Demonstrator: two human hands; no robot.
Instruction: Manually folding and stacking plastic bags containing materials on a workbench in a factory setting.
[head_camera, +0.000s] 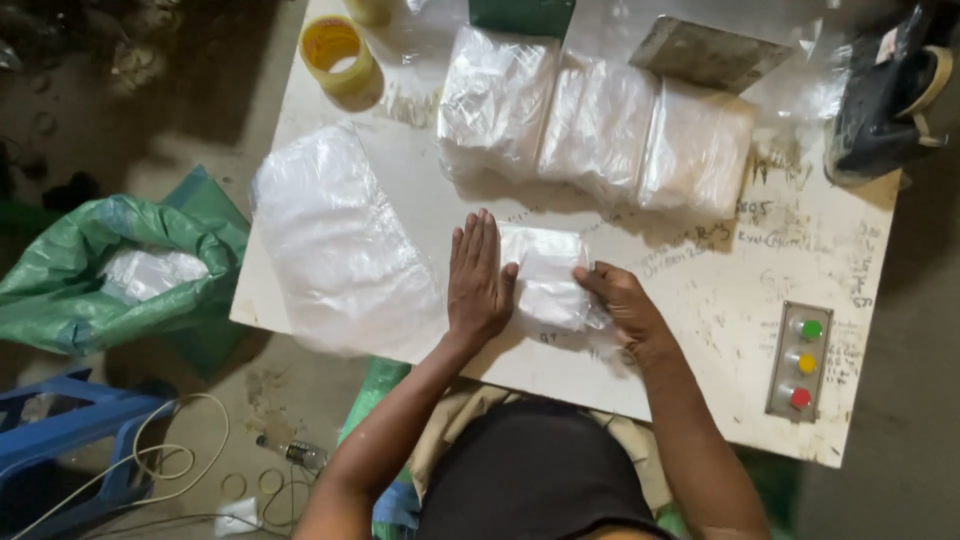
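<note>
A small folded clear plastic bag (546, 275) lies on the white table (720, 290) in front of me. My left hand (478, 280) rests flat on its left edge, fingers together and pointing away. My right hand (615, 300) pinches the bag's right edge with its fingertips. To the left lies a large heap of clear plastic bags (340, 240), close to my left hand.
Three stacks of folded plastic bags (600, 125) sit at the table's far side under a grey slab (705, 50). A yellow tape roll (335, 50) stands far left. A button panel (800, 360) is on the right. A green sack (110, 270) sits on the floor left.
</note>
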